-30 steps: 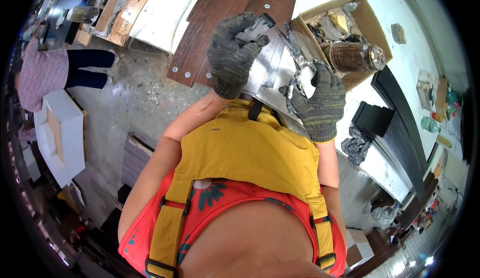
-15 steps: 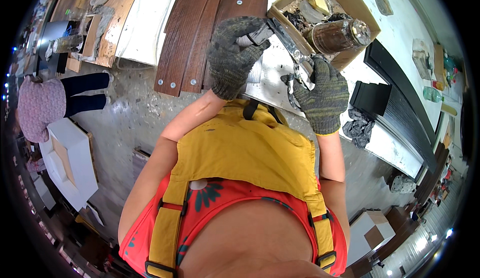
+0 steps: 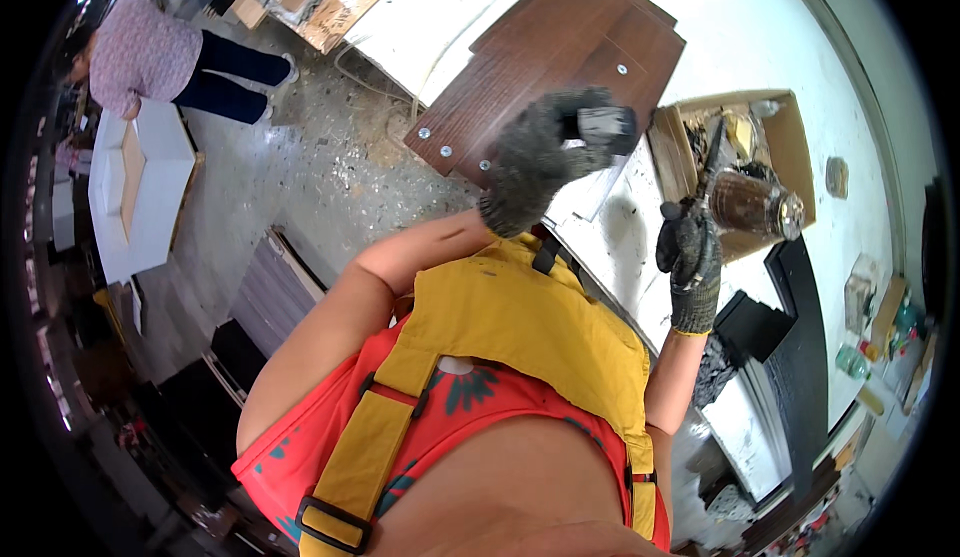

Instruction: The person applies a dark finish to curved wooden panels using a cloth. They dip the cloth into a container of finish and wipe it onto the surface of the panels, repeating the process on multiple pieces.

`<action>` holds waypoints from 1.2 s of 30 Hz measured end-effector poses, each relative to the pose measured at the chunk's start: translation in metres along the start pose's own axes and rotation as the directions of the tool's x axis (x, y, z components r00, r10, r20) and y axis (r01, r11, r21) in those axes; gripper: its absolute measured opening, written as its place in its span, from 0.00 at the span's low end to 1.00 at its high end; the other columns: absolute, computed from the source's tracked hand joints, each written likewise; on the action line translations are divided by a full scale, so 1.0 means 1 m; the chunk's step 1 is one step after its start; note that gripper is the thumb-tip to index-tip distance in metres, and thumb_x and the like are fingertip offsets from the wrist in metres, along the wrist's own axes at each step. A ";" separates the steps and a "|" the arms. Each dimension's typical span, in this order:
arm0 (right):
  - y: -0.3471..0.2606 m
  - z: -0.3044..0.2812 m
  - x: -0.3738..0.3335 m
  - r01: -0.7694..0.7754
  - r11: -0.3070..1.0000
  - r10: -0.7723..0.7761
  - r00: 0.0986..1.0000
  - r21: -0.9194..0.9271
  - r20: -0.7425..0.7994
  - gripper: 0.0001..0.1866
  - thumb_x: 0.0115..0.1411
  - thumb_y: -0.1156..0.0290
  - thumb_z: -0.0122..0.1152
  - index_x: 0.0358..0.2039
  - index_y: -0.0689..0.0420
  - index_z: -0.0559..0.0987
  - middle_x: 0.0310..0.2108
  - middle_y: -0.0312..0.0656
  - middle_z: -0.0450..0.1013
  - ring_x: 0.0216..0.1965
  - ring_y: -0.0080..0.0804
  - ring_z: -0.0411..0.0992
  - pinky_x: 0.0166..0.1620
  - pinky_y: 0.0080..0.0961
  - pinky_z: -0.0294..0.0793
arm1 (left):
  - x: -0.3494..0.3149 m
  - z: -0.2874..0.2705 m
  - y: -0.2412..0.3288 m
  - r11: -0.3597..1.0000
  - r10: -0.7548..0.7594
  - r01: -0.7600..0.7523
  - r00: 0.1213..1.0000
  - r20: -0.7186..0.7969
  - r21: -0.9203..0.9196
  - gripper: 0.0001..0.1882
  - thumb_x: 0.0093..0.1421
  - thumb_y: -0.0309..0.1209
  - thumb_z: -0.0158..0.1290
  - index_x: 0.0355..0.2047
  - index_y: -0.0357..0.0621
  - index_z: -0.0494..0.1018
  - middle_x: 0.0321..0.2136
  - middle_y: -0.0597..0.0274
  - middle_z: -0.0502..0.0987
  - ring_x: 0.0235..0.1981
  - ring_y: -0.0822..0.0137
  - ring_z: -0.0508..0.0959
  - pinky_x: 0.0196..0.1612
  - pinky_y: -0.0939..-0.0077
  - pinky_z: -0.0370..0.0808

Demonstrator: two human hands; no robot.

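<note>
The left hand [image 3: 535,162], in a grey knit glove, is curling its fingers around a small dark block [image 3: 605,125] with a pale face, and it is holding this block raised above the brown boards [image 3: 560,62]. What kind of thing the block is, I cannot tell, because the glove is covering most of it. The right hand [image 3: 690,257], also gloved, is closing around a thin dark tool [image 3: 710,162] that is pointing up toward the cardboard box [image 3: 790,127]; the tool's tip is getting lost against the clutter in the box, so its shape is hard to make out. A brown jar [image 3: 755,207] is lying on its side in the box, just beside the right hand. The white table [image 3: 620,247] under the hands is partly hidden by the yellow apron [image 3: 520,327] and the forearms. Far left, another person [image 3: 150,57] is standing on the speckled floor, with the upper part cut off at the rim. Compared with half a second ago, the hands are now well apart: before they were close together over a pale metal piece, and now the left hand is lifted away to the left with the block, while the right one is staying near the box.
</note>
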State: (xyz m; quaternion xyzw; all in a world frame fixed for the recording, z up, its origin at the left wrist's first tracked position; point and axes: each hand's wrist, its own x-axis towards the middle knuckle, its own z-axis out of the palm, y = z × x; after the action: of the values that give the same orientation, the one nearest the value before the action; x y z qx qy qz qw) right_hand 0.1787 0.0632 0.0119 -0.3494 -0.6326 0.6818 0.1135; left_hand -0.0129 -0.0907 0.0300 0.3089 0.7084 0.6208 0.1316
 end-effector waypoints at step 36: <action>-0.003 0.345 0.298 0.503 0.846 -0.269 0.690 -0.178 0.671 0.17 0.58 0.68 0.61 0.48 0.60 0.75 0.37 0.43 0.75 0.38 0.34 0.74 0.42 0.29 0.76 | -0.102 -0.189 -0.043 0.980 -0.117 -0.031 0.705 -0.699 -0.195 0.21 0.59 0.20 0.53 0.54 0.37 0.68 0.43 0.59 0.76 0.44 0.66 0.77 0.49 0.73 0.75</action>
State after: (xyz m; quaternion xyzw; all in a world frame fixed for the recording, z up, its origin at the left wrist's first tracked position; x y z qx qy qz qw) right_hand -0.2537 -0.0292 -0.0997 0.0251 -0.8034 0.5944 -0.0224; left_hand -0.0531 -0.3048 0.0054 0.0167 0.6482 0.7538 -0.1064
